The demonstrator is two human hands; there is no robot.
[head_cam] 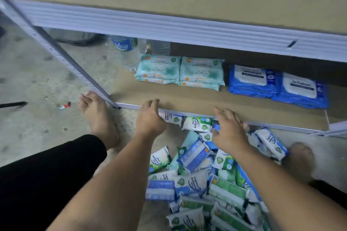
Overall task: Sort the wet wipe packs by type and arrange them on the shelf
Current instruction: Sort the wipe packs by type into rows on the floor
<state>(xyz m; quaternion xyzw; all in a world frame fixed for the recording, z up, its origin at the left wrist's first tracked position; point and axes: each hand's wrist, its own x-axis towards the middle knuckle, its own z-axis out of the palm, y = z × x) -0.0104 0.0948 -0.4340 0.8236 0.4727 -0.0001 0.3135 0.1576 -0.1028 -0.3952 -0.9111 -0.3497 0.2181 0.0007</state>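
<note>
Both empty, left fingers [152, 104] bent on shelf [187, 97], right fingers [223, 116] spread over packs [195, 154]

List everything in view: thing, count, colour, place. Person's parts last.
lower shelf: one, brown board
teal wipe packs: two stacks, pale teal, shelf middle
blue wipe packs: two stacks, blue with white labels, right of teal
loose wipe packs: many, white-green and white-blue, heaped on floor before shelf
water bottles: two, clear, one blue-labelled, behind teal packs
upright post: one, grey, left
scrap: one, red-white, floor left
left hand: fingers bent, at shelf's front edge
right hand: fingers spread, over the heap
bare feet: left foot by post, right foot beyond heap
trouser leg: one, black, lower left
</note>
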